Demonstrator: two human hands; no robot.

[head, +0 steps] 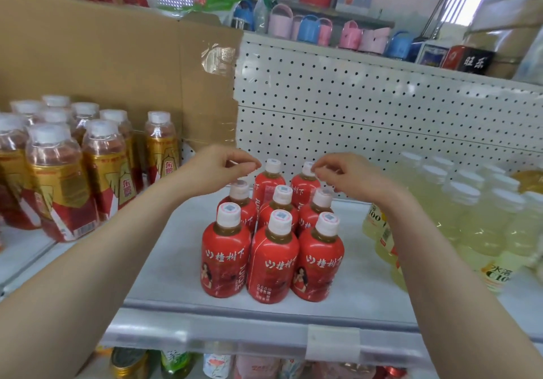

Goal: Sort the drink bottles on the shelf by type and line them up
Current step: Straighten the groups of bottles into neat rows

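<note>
Several red-labelled bottles with white caps stand in three neat rows at the middle of the white shelf. My left hand hovers above the back left of this block, fingers loosely curled and holding nothing. My right hand is over the back right bottle, its fingertips at that bottle's white cap. Gold-and-red bottles are grouped at the left. Pale yellow bottles are grouped at the right, partly behind my right forearm.
A cardboard sheet leans behind the gold bottles. White pegboard forms the shelf's back wall. Small pink and blue items sit on the shelf above. More drinks show on the lower shelf under the front rail.
</note>
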